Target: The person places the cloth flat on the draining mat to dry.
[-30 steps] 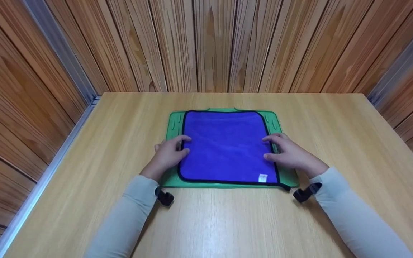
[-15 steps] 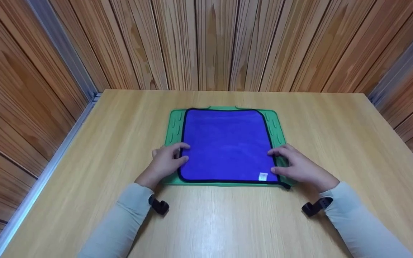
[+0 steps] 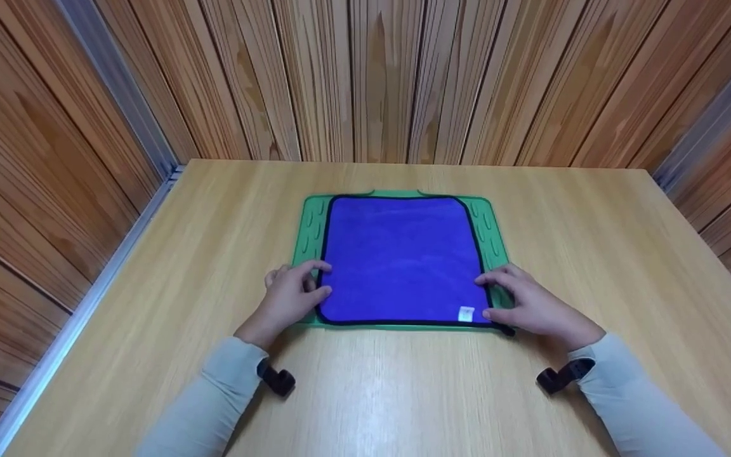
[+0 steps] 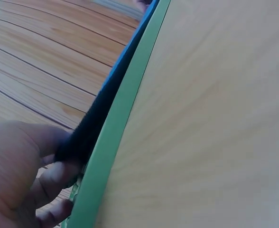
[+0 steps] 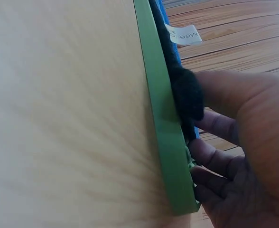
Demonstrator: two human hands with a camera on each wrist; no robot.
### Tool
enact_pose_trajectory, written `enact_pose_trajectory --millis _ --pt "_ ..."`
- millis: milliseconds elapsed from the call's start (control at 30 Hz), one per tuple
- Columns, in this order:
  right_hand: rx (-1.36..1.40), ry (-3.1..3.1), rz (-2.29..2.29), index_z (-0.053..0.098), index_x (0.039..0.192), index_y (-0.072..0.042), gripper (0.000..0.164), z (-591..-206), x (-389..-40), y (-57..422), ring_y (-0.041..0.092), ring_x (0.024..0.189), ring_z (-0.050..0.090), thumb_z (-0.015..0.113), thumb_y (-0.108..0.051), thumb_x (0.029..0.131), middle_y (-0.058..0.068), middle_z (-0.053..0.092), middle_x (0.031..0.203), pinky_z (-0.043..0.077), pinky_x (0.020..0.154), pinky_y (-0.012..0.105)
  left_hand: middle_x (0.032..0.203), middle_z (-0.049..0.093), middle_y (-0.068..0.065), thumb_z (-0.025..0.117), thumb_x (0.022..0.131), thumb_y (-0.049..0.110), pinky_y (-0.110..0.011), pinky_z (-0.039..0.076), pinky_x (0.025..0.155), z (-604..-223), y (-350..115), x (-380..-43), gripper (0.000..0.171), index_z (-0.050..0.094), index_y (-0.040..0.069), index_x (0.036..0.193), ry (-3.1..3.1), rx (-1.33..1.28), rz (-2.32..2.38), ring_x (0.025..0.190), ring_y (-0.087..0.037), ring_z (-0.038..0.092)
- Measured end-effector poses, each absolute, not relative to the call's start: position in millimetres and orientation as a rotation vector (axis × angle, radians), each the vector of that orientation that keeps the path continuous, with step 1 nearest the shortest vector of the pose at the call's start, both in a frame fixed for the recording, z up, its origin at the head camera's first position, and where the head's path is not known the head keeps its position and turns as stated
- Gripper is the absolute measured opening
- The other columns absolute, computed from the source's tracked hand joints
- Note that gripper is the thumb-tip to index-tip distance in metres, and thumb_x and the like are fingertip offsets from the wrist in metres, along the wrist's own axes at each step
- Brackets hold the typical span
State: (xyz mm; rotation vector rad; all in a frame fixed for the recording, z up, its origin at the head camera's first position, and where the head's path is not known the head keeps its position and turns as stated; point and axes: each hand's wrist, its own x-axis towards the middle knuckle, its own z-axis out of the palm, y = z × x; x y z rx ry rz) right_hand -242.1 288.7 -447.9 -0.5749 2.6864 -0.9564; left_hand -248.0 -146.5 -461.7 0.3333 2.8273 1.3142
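Observation:
A blue cloth point(image 3: 403, 254) with black edging lies spread over a green board point(image 3: 307, 228). Its white label point(image 3: 466, 314) shows near the front right corner. My left hand point(image 3: 286, 298) rests at the cloth's left edge, thumb and forefinger apart on it. At the right edge, my right hand point(image 3: 530, 304) lies likewise, thumb close to the label. From the wrist views, the left fingers point(image 4: 54, 175) and right fingers point(image 5: 215, 156) are beside the board's rim and the black edging point(image 5: 187, 95). What lies under the cloth is hidden.
The board lies on a light wooden table point(image 3: 391, 387). A wood-plank wall point(image 3: 378, 82) stands behind the table, with more planks at left and right. Grey metal strips point(image 3: 118, 82) run along the corners.
Both hands have slid along the cloth's sides towards me, from about the middle to nearer the front corners. The cloth and board have stayed nearly in place.

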Motion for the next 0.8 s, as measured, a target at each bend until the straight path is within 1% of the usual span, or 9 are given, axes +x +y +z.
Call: enact_pose_trajectory --millis 67,200,300,367,433,500,600,667,800 --pt "-0.580 2.689 -0.938 0.057 0.138 -0.022 0.049 -448 -240 289 0.039 0.139 0.035 0.074 -0.030 0.093 0.012 0.043 0.142 0.032 0.110 0.063 0.073 0.057 0.003 0.073 0.094 0.020 -0.053 0.010 0.112 -463 -147 -246 0.037 0.064 0.017 0.129 2.837 0.319 1.296 0.090 -0.024 0.046" --pt "-0.588 2.698 -0.917 0.059 0.135 -0.022 0.045 -447 -237 290 0.040 0.138 0.035 0.074 -0.030 0.093 0.013 0.042 0.142 0.032 0.110 0.064 0.075 0.057 0.003 0.074 0.094 0.021 -0.054 0.011 0.112 -466 -147 -243 0.042 0.061 0.016 0.134 2.869 0.315 1.275 0.094 -0.024 0.046" --pt "-0.584 2.704 -0.910 0.061 0.131 -0.020 0.041 -446 -233 288 0.039 0.137 0.037 0.074 -0.028 0.093 0.011 0.045 0.141 0.033 0.110 0.062 0.074 0.056 0.004 0.074 0.093 0.021 -0.055 0.011 0.111 -469 -147 -241 0.042 0.062 0.016 0.133 2.885 0.317 1.277 0.095 -0.024 0.047" --pt "-0.589 2.714 -0.886 0.063 0.129 -0.020 0.038 -445 -232 286 0.036 0.133 0.041 0.074 -0.028 0.093 0.009 0.049 0.137 0.037 0.109 0.059 0.073 0.056 0.004 0.074 0.093 0.022 -0.054 0.012 0.111 -471 -147 -239 0.040 0.063 0.016 0.132 2.893 0.309 1.281 0.095 -0.024 0.047" --pt "-0.588 2.725 -0.869 0.063 0.127 -0.020 0.036 -443 -231 284 0.032 0.124 0.045 0.074 -0.029 0.093 0.006 0.055 0.126 0.042 0.102 0.053 0.072 0.056 0.005 0.073 0.093 0.022 -0.054 0.012 0.111 -473 -147 -237 0.039 0.064 0.016 0.130 2.904 0.310 1.281 0.095 -0.024 0.047" --pt "-0.568 2.730 -0.857 0.063 0.126 -0.020 0.036 -441 -229 282 0.028 0.112 0.048 0.073 -0.029 0.094 0.004 0.058 0.112 0.048 0.090 0.044 0.071 0.055 0.005 0.073 0.093 0.023 -0.054 0.012 0.112 -473 -146 -235 0.037 0.065 0.017 0.129 2.920 0.313 1.274 0.096 -0.024 0.048" --pt "-0.518 2.734 -0.851 0.062 0.127 -0.018 0.036 -438 -228 278 0.023 0.098 0.047 0.073 -0.029 0.094 0.002 0.056 0.093 0.046 0.073 0.034 0.071 0.054 0.005 0.074 0.093 0.022 -0.055 0.012 0.112 -473 -144 -231 0.036 0.066 0.018 0.128 2.941 0.323 1.268 0.100 -0.024 0.048" --pt "-0.484 2.740 -0.836 0.061 0.128 -0.017 0.038 -436 -226 277 0.022 0.092 0.047 0.073 -0.030 0.094 0.002 0.054 0.088 0.045 0.066 0.031 0.071 0.054 0.005 0.074 0.093 0.021 -0.055 0.011 0.111 -473 -143 -229 0.035 0.067 0.018 0.127 2.952 0.328 1.265 0.102 -0.025 0.048" --pt "-0.473 2.774 -0.798 0.061 0.130 -0.013 0.042 -435 -223 274 0.020 0.082 0.049 0.073 -0.029 0.094 0.001 0.053 0.082 0.044 0.063 0.031 0.070 0.053 0.007 0.074 0.093 0.021 -0.055 0.012 0.109 -474 -141 -224 0.034 0.067 0.019 0.126 2.963 0.346 1.252 0.106 -0.025 0.048"
